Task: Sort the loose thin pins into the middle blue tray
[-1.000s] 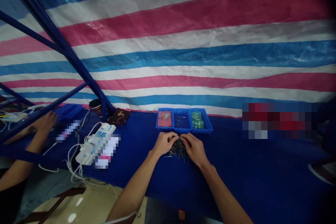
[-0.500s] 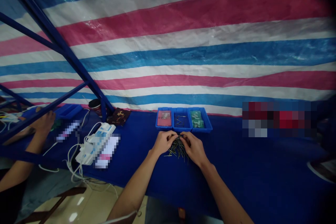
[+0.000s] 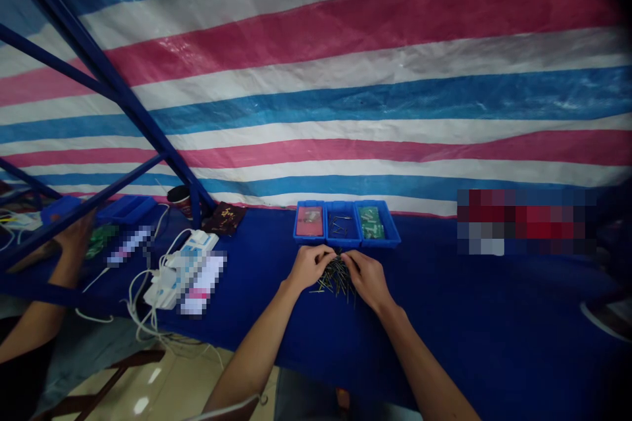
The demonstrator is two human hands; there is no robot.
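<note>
A loose pile of thin, dark and brassy nail-like metal pieces lies on the blue tabletop between my hands. At its upper left edge, my left hand is closed, thumb and forefinger pinched. My right hand is pinched too, close to the left one at the top of the pile. A small dark bit shows between the fingertips, too small to name. Just beyond stand three joined blue bins: the left bin holds a pink packet, the middle bin a few thin metal pieces, the right bin a green packet.
White power strips with tangled cables lie left, beside a blurred-out phone-like object. A brown packet and a dark cup are behind. A blue metal frame separates a co-worker's arm. Striped sheeting hangs behind.
My hands stay almost in place, with fingertips shifting slightly over the pile. The co-worker's hand at the left has moved leftward, and more of a green item there shows.
</note>
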